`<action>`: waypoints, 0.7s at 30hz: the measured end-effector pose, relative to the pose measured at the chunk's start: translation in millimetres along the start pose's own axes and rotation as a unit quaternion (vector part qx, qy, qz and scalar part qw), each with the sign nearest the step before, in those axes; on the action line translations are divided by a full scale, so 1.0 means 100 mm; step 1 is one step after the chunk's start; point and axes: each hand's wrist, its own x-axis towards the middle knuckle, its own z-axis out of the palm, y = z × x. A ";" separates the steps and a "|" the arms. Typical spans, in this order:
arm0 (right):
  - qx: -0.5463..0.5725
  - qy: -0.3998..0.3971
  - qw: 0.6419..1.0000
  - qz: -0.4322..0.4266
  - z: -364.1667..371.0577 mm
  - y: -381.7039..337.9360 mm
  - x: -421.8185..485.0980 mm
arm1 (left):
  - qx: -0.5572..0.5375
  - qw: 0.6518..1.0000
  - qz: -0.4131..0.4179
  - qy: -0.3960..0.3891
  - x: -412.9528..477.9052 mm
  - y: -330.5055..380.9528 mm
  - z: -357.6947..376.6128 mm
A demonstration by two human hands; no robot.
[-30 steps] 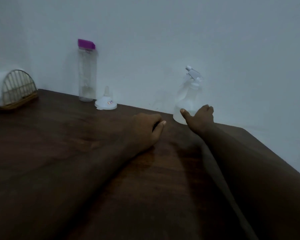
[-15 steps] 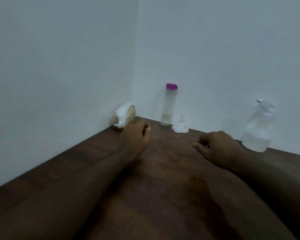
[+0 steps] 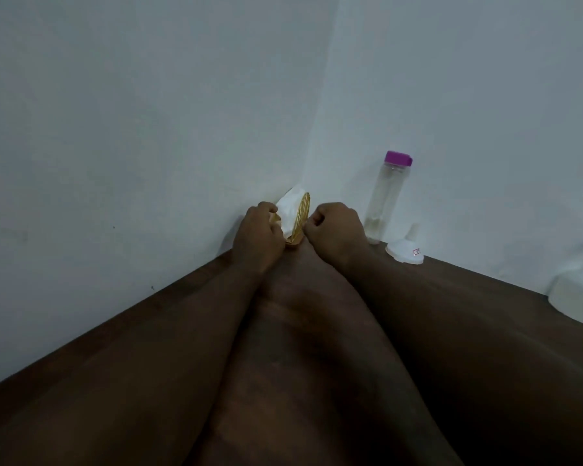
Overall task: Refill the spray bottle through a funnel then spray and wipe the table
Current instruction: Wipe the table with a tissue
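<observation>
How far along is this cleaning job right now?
Refilling looks finished: the funnel sits upside down on the table, beside the capped water bottle and away from the spray bottle. In hand: the left hand pinches white tissues in the corner holder, with the right hand curled beside it. Wiping is left; whether spraying happened, I cannot tell.

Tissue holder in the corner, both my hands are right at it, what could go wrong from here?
The tissue holder stands narrow and upright; tugging the tissues with the left hand might tip or drag it unless the right hand steadies it. The right forearm also lies near the funnel and water bottle, so a sideways swing could knock them.
</observation>
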 end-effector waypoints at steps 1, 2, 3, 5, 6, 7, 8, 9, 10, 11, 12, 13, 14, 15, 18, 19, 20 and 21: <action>-0.001 0.006 1.000 0.007 0.08 -0.02 0.08 | -0.018 1.000 -0.006 -0.011 0.02 -0.02 0.00; -0.005 0.012 1.000 0.011 0.14 -0.03 0.16 | -0.035 0.999 -0.015 -0.021 0.03 -0.02 0.01; -0.010 0.017 1.000 0.013 0.20 -0.04 0.22 | -0.051 0.998 -0.022 -0.028 0.03 -0.03 0.00; -0.020 0.016 1.000 0.013 0.29 -0.06 0.32 | -0.074 0.996 -0.031 -0.034 0.03 -0.04 -0.01; -0.026 0.014 1.000 0.011 0.33 -0.07 0.36 | -0.081 0.995 -0.034 -0.037 0.02 -0.05 -0.03; -0.031 0.013 0.999 0.008 0.37 -0.07 0.39 | -0.086 0.995 -0.037 -0.040 0.02 -0.04 -0.03; -0.033 0.015 0.999 0.005 0.40 -0.08 0.41 | -0.090 0.994 -0.039 -0.041 0.03 -0.04 -0.03; -0.033 0.020 0.999 0.004 0.43 -0.08 0.42 | -0.097 0.994 -0.040 -0.041 0.03 -0.03 -0.04; -0.036 0.025 0.999 0.004 0.45 -0.09 0.44 | -0.104 0.993 -0.040 -0.043 0.02 -0.03 -0.04; -0.037 0.027 0.999 0.010 0.48 -0.10 0.46 | -0.109 0.992 -0.037 -0.046 0.02 -0.02 -0.05; -0.036 0.027 0.999 0.020 0.49 -0.10 0.47 | -0.112 0.992 -0.030 -0.050 0.01 -0.02 -0.04; -0.027 0.028 0.999 0.033 0.51 -0.11 0.49 | -0.111 0.992 -0.022 -0.054 0.02 -0.02 -0.04; -0.012 0.033 0.998 0.046 0.52 -0.11 0.50 | -0.109 0.992 -0.013 -0.060 0.02 -0.02 -0.04; 0.006 0.042 0.998 0.054 0.53 -0.10 0.51 | -0.103 0.993 -0.003 -0.065 0.02 -0.02 -0.04; 0.050 0.067 0.995 0.059 0.54 -0.06 0.50 | -0.084 0.994 0.013 -0.075 0.02 -0.03 -0.03; 0.057 0.064 0.995 0.055 0.54 -0.04 0.50 | -0.077 0.994 0.016 -0.077 0.02 -0.03 -0.03; 0.059 0.059 0.995 0.051 0.53 -0.03 0.50 | -0.069 0.994 0.019 -0.080 0.02 -0.02 -0.04; 0.059 0.053 0.996 0.050 0.52 -0.01 0.51 | -0.061 0.994 0.021 -0.085 0.02 -0.01 -0.04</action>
